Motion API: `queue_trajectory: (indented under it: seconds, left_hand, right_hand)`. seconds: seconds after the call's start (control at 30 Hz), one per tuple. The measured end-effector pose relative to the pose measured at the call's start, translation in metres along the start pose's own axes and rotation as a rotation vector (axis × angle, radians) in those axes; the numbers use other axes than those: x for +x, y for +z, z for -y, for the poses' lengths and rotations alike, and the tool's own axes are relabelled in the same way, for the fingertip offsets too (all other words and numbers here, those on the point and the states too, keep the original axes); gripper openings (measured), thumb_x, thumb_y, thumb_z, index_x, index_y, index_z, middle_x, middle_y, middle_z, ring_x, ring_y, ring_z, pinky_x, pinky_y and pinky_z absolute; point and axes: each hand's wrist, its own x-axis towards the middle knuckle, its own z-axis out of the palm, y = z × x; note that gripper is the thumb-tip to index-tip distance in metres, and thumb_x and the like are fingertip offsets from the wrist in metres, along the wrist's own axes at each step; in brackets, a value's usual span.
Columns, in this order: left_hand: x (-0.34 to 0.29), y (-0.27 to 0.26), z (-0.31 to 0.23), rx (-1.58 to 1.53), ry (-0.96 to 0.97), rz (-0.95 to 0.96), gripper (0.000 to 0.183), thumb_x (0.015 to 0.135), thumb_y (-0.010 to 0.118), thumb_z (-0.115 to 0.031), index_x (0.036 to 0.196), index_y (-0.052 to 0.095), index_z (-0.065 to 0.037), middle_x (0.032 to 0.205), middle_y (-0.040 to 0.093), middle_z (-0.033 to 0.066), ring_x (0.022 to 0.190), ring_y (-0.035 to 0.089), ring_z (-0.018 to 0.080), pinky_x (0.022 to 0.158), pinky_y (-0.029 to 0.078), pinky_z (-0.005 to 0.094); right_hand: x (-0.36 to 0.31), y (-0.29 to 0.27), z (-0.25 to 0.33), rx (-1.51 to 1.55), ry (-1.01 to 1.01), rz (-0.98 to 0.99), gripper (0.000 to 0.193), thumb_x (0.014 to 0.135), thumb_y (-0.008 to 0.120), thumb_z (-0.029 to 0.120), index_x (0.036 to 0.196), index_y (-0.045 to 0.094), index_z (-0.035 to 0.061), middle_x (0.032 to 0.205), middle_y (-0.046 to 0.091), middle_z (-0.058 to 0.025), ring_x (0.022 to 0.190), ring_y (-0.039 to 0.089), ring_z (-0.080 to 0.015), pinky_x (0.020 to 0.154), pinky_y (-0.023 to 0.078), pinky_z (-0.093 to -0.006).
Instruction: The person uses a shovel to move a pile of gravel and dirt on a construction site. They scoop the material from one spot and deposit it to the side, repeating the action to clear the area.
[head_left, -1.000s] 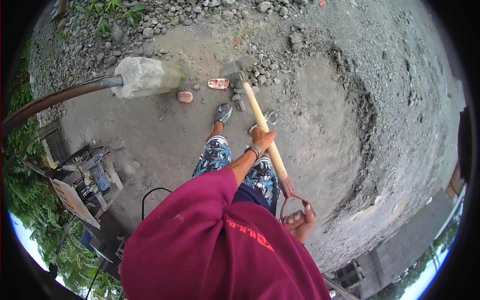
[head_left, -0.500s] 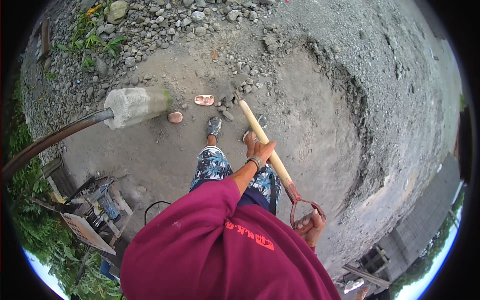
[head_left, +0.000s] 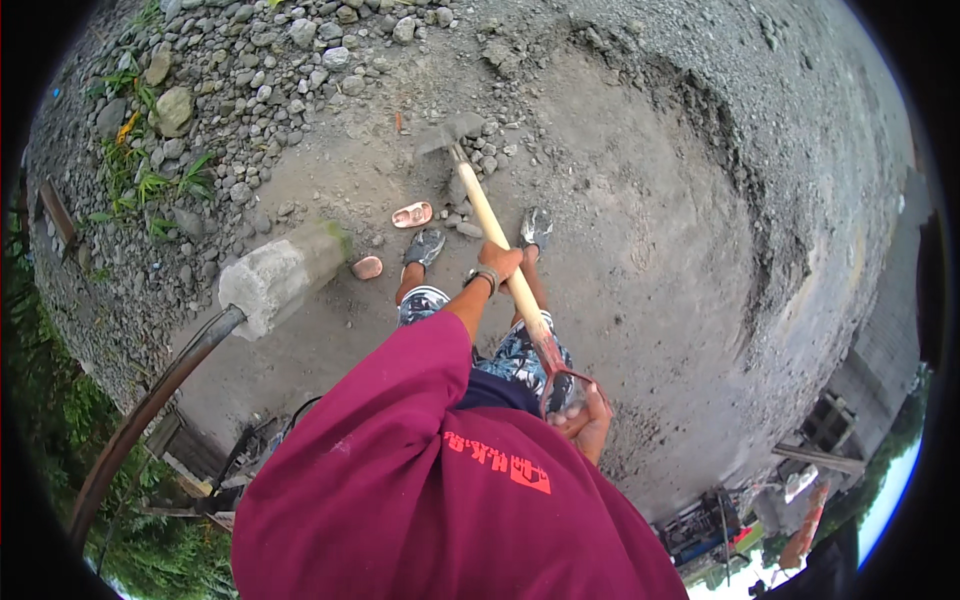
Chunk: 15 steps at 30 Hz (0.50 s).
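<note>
Both hands hold a shovel (head_left: 487,208) with a pale wooden shaft and a red D-shaped handle. My left hand (head_left: 500,260), a band on its wrist, is wrapped round the middle of the shaft. At the top end, my right hand (head_left: 588,420) grips the red handle near my waist. The shovel's grey blade (head_left: 450,132) is in front of my feet, beside a small heap of stones (head_left: 488,150). Whether anything lies on the blade is hard to make out. More loose stones (head_left: 462,215) lie under the shaft.
Two pink sandals (head_left: 412,214) lie apart, left of the shovel. A concrete post (head_left: 285,275) with a curved pipe (head_left: 150,410) stands at left. Rocks (head_left: 290,85) spread across the far left; a gravel bank (head_left: 830,200) curves along the right.
The shovel blade has moved left and away from the stones and now shows more fully. Both hands keep their hold. The view has shifted, and my right foot is farther right of the shaft.
</note>
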Motion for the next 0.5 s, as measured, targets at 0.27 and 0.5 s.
queue_trajectory:
  seconds: [0.27, 0.5]
  left_hand:
    - [-0.133, -0.069, 0.029, 0.169, -0.057, 0.311, 0.046, 0.073, 0.066, -0.029, 0.086, 0.064, 0.015, 0.078, 0.068, 0.0255, 0.073, 0.070, 0.0330, 0.061, 0.055, 0.0403]
    - [-0.104, -0.093, -0.027, 0.265, 0.159, 0.317, 0.043, 0.075, 0.067, -0.028, 0.080, 0.064, 0.014, 0.074, 0.067, 0.0266, 0.070, 0.070, 0.0319, 0.060, 0.054, 0.0424]
  right_hand:
    - [-0.143, -0.037, -0.100, 0.101, -0.206, -0.231, 0.031, 0.091, 0.062, 0.034, 0.108, 0.062, 0.0083, 0.054, 0.054, -0.0049, 0.043, 0.052, -0.0186, 0.038, 0.045, -0.0336]
    - [-0.105, -0.020, -0.165, 0.522, -0.152, 0.067, 0.037, 0.095, 0.055, 0.038, 0.112, 0.059, 0.0063, 0.055, 0.054, -0.0039, 0.049, 0.056, -0.0220, 0.048, 0.048, -0.0395]
